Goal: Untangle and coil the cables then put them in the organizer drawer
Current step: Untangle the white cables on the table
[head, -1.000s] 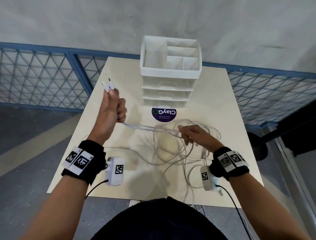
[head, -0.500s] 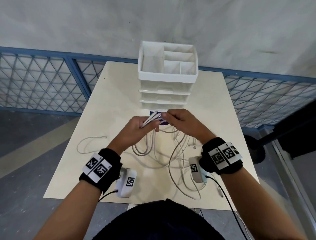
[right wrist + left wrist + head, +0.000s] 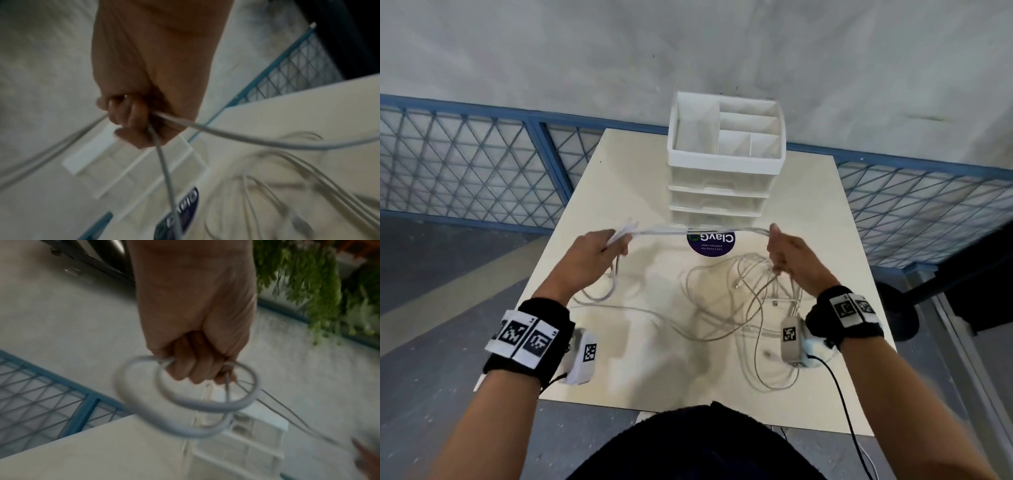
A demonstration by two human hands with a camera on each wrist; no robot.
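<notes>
Behind my table (image 3: 619, 192), both fists grip cable strands (image 3: 698, 230) — left hand (image 3: 589, 253), right hand (image 3: 792, 257). Risk: pulling apart could cinch the tangle (image 3: 743, 294) — knotting it.

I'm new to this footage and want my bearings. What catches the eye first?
The white cables stretched in the air between the left hand and right hand, both gripping them, stand out first. Below, more cable lies tangled on the table, and a white organizer stands at the back.

Head view steeply downward; close wrist views sharing organizer (image 3: 726, 164).
</notes>
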